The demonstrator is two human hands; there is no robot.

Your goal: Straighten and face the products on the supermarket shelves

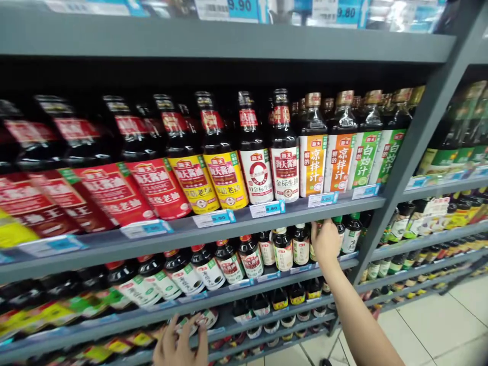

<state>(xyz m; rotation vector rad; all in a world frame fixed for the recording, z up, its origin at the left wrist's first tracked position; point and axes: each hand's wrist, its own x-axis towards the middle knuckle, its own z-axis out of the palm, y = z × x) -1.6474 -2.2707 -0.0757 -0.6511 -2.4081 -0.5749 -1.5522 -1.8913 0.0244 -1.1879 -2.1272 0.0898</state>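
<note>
My right hand [328, 241] reaches in under a shelf edge, among dark sauce bottles on the second shelf. Its fingers are curled and partly hidden, so what they hold cannot be made out. Just right of it stands a sauce bottle with a green cap and white label [351, 234]; to its left is a sauce bottle with a cream label [301, 245]. Low in the view, my left hand [182, 343] is open, fingers spread and holding nothing, in front of bottles with pale labels [208, 319] on a lower shelf.
The upper shelf [244, 222] carries a row of soy sauce bottles with red labels [156, 188], yellow labels [225, 180] and orange labels [313, 165]. Price tags [267, 209] line its edge. A grey upright [414, 152] divides the shelving, and pale floor tiles [438, 315] lie at lower right.
</note>
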